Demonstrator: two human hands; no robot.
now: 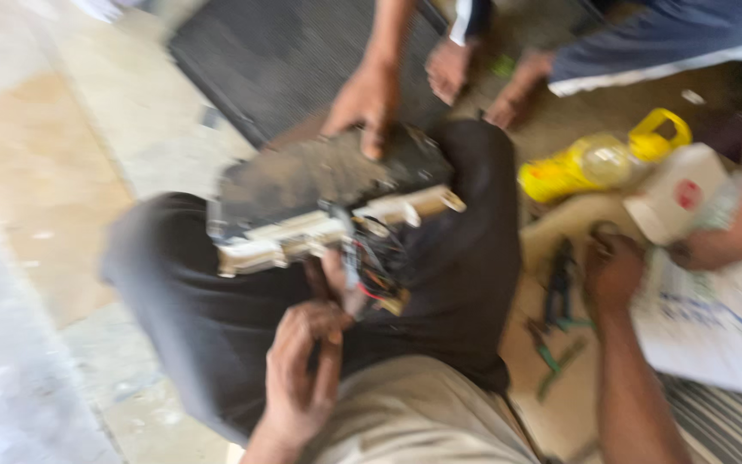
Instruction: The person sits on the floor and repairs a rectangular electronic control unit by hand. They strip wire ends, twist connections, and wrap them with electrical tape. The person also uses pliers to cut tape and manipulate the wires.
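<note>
Left hand [302, 378] steadies the dusty panel [328, 185] on the lap, fingers curled near its wires [375, 275]; right hand [613, 273] reaches, seemingly released, toward pliers [558, 288] needing a firm grasp.

The dusty dark-grey panel [328, 176] has a cream plastic edge [319, 230] and red and black wires [375, 275]. A yellow bottle [599, 163] lies beside a white jug [676, 193] with a red mark, near green-handled pliers [560, 296]
</note>
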